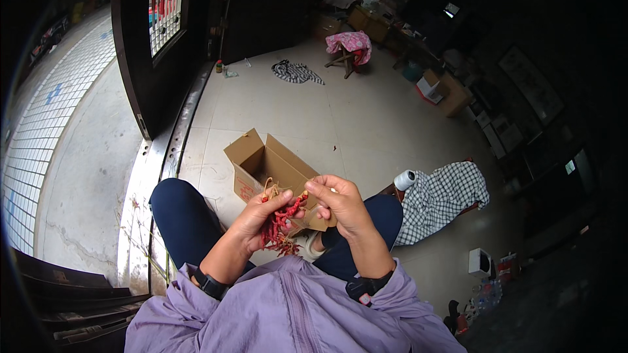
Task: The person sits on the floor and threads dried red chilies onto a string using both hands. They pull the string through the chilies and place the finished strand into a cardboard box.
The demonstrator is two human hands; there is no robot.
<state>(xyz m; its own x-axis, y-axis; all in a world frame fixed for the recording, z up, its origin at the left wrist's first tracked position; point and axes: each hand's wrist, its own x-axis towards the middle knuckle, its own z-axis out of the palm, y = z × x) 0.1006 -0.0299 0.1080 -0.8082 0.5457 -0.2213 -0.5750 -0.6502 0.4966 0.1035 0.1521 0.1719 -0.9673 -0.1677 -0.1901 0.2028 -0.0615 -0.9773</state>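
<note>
In my left hand (257, 215) I hold a bunch of small red knotted pieces (275, 233) with tan stringy ends; whether they are dried peppers or roots I cannot tell. My right hand (341, 202) pinches the pale tip of one red piece between thumb and fingers, just right of the bunch. Below both hands, an open cardboard box (245, 153) with raised flaps and red printing stands on the floor between my knees. My hands and the bunch hide part of its inside.
At my right, a spool of white thread (405, 180) and a black-and-white checked cloth (441, 201) rest on a low seat. A pink cloth (349, 41) covers a stool farther off. A striped cloth (297, 72) lies on the tiles. The dark door (132, 59) stands at left.
</note>
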